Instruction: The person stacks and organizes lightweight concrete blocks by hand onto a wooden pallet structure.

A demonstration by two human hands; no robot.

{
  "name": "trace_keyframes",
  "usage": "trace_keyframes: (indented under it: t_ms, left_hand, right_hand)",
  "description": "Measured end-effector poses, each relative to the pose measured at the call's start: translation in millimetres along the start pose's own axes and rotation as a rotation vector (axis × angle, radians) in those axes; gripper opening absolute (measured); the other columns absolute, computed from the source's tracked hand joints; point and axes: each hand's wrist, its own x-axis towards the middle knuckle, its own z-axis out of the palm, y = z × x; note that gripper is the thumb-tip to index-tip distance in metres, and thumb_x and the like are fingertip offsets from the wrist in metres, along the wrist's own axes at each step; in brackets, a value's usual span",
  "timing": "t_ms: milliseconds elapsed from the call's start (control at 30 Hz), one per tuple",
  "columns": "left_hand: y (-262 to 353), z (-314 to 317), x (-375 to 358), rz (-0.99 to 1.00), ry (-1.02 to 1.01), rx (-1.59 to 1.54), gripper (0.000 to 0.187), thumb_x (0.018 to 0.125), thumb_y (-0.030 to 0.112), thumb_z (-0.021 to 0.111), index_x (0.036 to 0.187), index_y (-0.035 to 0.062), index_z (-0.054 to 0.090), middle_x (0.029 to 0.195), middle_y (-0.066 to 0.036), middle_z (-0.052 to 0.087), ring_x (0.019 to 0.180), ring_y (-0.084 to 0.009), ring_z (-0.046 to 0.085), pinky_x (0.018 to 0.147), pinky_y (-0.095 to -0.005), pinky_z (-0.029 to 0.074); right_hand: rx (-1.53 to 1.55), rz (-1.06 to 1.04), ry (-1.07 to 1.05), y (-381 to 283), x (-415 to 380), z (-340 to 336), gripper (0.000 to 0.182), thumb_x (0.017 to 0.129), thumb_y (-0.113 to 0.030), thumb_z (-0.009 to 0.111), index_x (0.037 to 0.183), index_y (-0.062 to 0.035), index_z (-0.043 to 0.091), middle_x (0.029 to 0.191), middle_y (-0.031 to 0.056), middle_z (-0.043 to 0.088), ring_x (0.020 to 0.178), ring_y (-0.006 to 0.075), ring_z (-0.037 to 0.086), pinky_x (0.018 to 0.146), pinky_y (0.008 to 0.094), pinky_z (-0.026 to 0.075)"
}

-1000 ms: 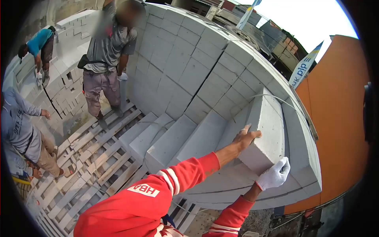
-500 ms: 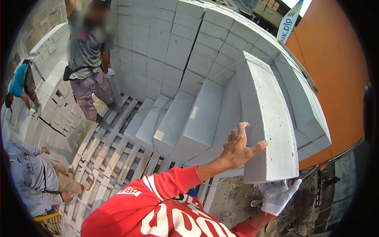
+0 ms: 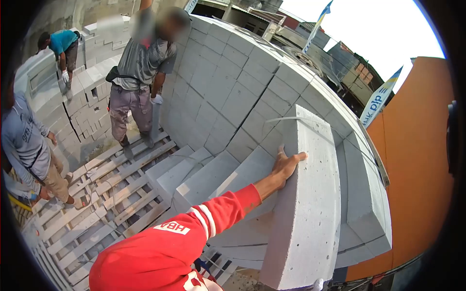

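A long pale-grey aerated concrete block point(image 3: 315, 194) stands tilted in front of me, its pitted narrow face towards me. My left hand point(image 3: 287, 167), bare below a red sleeve, grips the block's left side near its upper part, with a finger over the edge. At the block's lower end, a gloved fingertip of my right hand point(image 3: 318, 284) shows; the rest of that hand is hidden under the block or out of view. Beside and behind it, more concrete blocks point(image 3: 206, 177) stand in a stepped row, and a loose strap point(image 3: 291, 118) arcs across its top.
A tall wall of stacked blocks point(image 3: 228, 72) curves behind. Wooden pallets point(image 3: 109, 194) with gaps between slats cover the lower left. One co-worker point(image 3: 141, 72) stands on them, another point(image 3: 31, 140) is at far left, and a third point(image 3: 63, 46) bends over blocks. An orange wall point(image 3: 412, 169) rises at right.
My left hand has gone from fingers spread beside the block to gripping its side. My view has tilted up, and my right hand has dropped almost out of sight.
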Motion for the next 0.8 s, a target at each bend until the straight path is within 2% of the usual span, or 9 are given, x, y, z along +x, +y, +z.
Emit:
trace_keyframes:
  t_ms: [33, 67, 167, 333, 400, 467, 533, 633, 800]
  left_hand:
    - [1, -6, -18, 0.052, -0.006, -0.032, 0.103, 0.07, 0.032, 0.075, 0.147, -0.0042, 0.016, 0.132, -0.026, 0.044, 0.121, -0.0351, 0.05, 0.097, -0.044, 0.047]
    - [-1, -14, -29, 0.061, 0.03, -0.045, 0.103, 0.07, 0.032, 0.075, 0.147, -0.0042, 0.016, 0.132, -0.026, 0.044, 0.121, -0.0351, 0.05, 0.097, -0.044, 0.047]
    - [-2, -44, -59, 0.419, 0.056, -0.021, 0.092, 0.08, 0.032, 0.071, 0.147, -0.0019, 0.019, 0.129, -0.022, 0.044, 0.125, -0.031, 0.046, 0.103, -0.0395, 0.041]
    - [7, -132, -108, 0.33, 0.057, -0.372, 0.073, 0.087, 0.04, 0.067, 0.139, 0.0021, 0.032, 0.12, -0.016, 0.051, 0.112, -0.0254, 0.057, 0.092, -0.0392, 0.051]
    - [1, -183, -128, 0.289, 0.119, -0.353, 0.083, 0.085, 0.055, 0.06, 0.142, -0.0002, 0.036, 0.125, -0.021, 0.054, 0.113, -0.0317, 0.059, 0.093, -0.044, 0.05]
    - [0, -234, -157, 0.308, 0.271, -0.312, 0.078, 0.085, 0.055, 0.058, 0.137, -0.0021, 0.044, 0.122, -0.021, 0.058, 0.107, -0.0314, 0.061, 0.093, -0.0437, 0.05]
    - [8, -279, -193, 0.278, 0.433, -0.404, 0.063, 0.086, 0.047, 0.06, 0.13, 0.0036, 0.049, 0.119, -0.014, 0.059, 0.108, -0.0283, 0.061, 0.091, -0.0441, 0.051]
    - [-1, -370, -237, 0.323, 0.583, -0.592, 0.062, 0.085, 0.047, 0.059, 0.131, 0.0048, 0.052, 0.121, -0.013, 0.06, 0.108, -0.0302, 0.06, 0.091, -0.0438, 0.049]
    - [25, -496, -311, 0.528, 0.882, -0.591, 0.068, 0.087, 0.054, 0.05, 0.136, 0.0074, 0.049, 0.126, -0.011, 0.057, 0.111, -0.031, 0.057, 0.092, -0.0456, 0.047]
  right_hand:
    - [-0.023, 0.006, -0.014, 3, 5, -3, 0.082, 0.08, -0.05, 0.07, 0.143, -0.0089, 0.038, 0.14, 0.0147, 0.045, 0.124, 0.0326, 0.051, 0.092, 0.0531, 0.052]
    - [-0.044, 0.014, -0.028, 6, 10, -6, 0.081, 0.08, -0.049, 0.07, 0.143, -0.0088, 0.038, 0.139, 0.0145, 0.046, 0.123, 0.0323, 0.051, 0.092, 0.0526, 0.052]
    - [-0.075, 0.065, -0.09, 19, 23, -11, 0.08, 0.078, -0.047, 0.072, 0.141, -0.0087, 0.039, 0.137, 0.014, 0.047, 0.121, 0.0314, 0.052, 0.092, 0.0513, 0.052]
    - [-0.093, 0.167, -0.272, 55, 39, 0, 0.078, 0.076, -0.043, 0.074, 0.138, -0.0084, 0.041, 0.133, 0.0131, 0.049, 0.119, 0.0299, 0.053, 0.091, 0.049, 0.052]
    - [-0.082, 0.217, -0.357, 76, 38, 8, 0.077, 0.075, -0.041, 0.075, 0.136, -0.0083, 0.042, 0.131, 0.0128, 0.05, 0.118, 0.0293, 0.054, 0.091, 0.0481, 0.052]
    - [-0.079, 0.271, -0.45, 101, 31, 22, 0.077, 0.074, -0.04, 0.076, 0.135, -0.0082, 0.043, 0.129, 0.0124, 0.051, 0.116, 0.0286, 0.055, 0.091, 0.0472, 0.052]
    - [-0.071, 0.318, -0.533, 131, 18, 40, 0.076, 0.073, -0.038, 0.077, 0.134, -0.008, 0.043, 0.128, 0.0121, 0.052, 0.115, 0.028, 0.055, 0.091, 0.0464, 0.052]
    - [-0.061, 0.39, -0.643, 181, -12, 76, 0.075, 0.071, -0.036, 0.079, 0.132, -0.0079, 0.045, 0.125, 0.0116, 0.053, 0.114, 0.0271, 0.056, 0.091, 0.045, 0.052]
    - [-0.06, 0.513, -0.829, 267, -78, 161, 0.074, 0.069, -0.032, 0.081, 0.129, -0.0076, 0.046, 0.121, 0.0107, 0.055, 0.111, 0.0256, 0.057, 0.09, 0.0428, 0.052]
